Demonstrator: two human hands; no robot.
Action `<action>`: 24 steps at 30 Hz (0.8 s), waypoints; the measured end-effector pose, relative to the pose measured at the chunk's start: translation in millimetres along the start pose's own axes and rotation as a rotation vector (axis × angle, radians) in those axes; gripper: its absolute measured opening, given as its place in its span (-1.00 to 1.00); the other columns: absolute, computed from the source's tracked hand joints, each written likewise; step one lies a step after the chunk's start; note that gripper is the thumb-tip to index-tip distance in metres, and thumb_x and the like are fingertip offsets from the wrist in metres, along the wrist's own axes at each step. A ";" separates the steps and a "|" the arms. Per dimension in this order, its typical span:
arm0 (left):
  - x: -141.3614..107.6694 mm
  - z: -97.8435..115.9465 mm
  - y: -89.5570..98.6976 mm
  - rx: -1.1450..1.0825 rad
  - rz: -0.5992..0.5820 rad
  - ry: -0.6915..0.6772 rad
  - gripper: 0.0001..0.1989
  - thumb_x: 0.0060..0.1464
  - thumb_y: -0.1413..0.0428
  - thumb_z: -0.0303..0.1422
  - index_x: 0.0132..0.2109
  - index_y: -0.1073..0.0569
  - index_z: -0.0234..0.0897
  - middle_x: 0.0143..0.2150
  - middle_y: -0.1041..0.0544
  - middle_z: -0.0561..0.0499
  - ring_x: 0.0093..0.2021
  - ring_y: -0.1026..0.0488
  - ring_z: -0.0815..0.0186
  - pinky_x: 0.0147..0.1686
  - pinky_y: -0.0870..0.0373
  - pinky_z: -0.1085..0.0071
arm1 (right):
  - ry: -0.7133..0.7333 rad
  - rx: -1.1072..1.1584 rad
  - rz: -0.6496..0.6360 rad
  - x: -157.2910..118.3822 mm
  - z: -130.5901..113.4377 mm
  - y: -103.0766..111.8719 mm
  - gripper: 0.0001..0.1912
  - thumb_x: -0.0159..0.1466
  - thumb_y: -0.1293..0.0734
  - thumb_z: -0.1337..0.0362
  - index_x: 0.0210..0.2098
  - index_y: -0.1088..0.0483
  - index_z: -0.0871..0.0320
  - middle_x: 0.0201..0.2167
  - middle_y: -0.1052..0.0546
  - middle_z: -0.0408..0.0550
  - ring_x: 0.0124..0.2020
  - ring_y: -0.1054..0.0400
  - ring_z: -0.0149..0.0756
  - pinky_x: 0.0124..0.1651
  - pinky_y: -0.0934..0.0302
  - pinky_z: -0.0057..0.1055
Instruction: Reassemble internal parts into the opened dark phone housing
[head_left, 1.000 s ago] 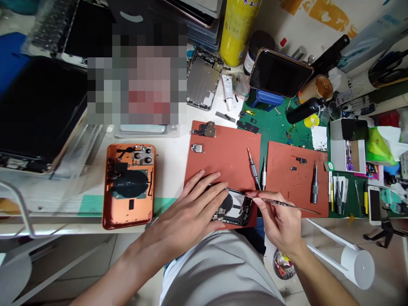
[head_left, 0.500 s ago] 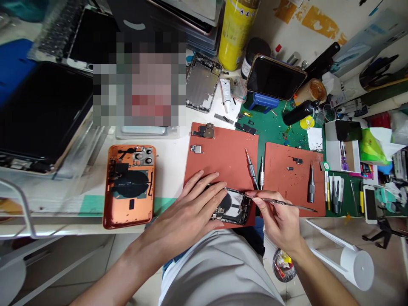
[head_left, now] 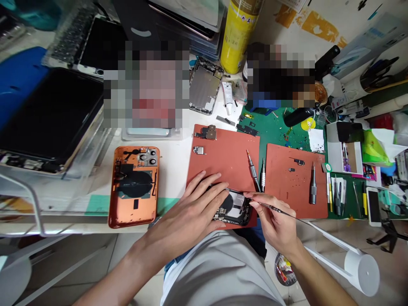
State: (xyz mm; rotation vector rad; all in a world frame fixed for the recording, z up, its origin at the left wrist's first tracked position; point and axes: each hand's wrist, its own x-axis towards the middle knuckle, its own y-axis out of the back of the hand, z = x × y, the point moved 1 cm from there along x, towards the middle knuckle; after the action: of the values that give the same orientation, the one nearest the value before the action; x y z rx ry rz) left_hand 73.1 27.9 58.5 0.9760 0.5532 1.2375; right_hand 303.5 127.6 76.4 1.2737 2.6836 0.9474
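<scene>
An opened phone [head_left: 237, 211], its inner parts showing, lies near the front edge of a red-brown mat [head_left: 237, 159]. My left hand [head_left: 199, 204] spans it, fingers stretched over the left part and thumb at the near edge, holding it in place. Between the fingertips of my right hand [head_left: 277, 219] is a thin metal spudger [head_left: 274, 208], its tip at the phone's upper right corner; exact contact is too small to tell. Beyond the phone lie a camera module [head_left: 210, 132], a small metal part [head_left: 199, 150] and two pen-shaped screwdrivers, one [head_left: 253, 171] tilted leftward.
An orange phone back housing [head_left: 135, 216] lies to the left. On the right, a second mat [head_left: 296, 191] carries tiny parts and a dark screwdriver [head_left: 313, 187]. A yellow spray can [head_left: 237, 38] stands behind. A white box [head_left: 353, 151] sits farther right.
The spudger's rear end has swung toward me, so it slants more steeply, with its tip still by the phone's corner. My left hand stays on the phone. The whole view has shifted slightly.
</scene>
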 end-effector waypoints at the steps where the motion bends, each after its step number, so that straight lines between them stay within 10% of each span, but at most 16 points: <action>1: 0.2 0.0 0.2 0.001 0.001 -0.001 -0.31 0.32 -0.29 -0.13 0.40 -0.35 -0.47 0.37 -0.50 -0.26 0.51 -0.23 -0.15 0.53 -0.16 -0.22 | -0.002 -0.002 0.002 0.4 -0.5 0.2 -0.65 0.44 -0.35 0.58 0.07 -0.51 0.05 -0.03 -0.74 0.00 0.02 -0.69 -0.24 0.08 -0.58 -0.39; 24: 4.3 0.3 4.9 -0.031 -0.024 0.020 -0.34 0.32 -0.29 -0.11 0.37 -0.37 -0.42 0.37 -0.50 -0.25 0.50 -0.27 -0.15 0.49 -0.26 -0.21 | -0.048 0.031 0.020 5.5 -0.6 0.9 -0.72 0.46 -0.34 0.54 0.02 -0.52 0.07 -0.08 -0.75 -0.01 -0.05 -0.71 -0.24 0.00 -0.60 -0.39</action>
State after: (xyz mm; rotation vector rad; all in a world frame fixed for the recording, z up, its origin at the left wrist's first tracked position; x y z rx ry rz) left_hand 71.9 32.0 63.5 0.9296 0.5582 1.2319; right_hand 300.3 131.7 78.6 1.3144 2.6642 0.8694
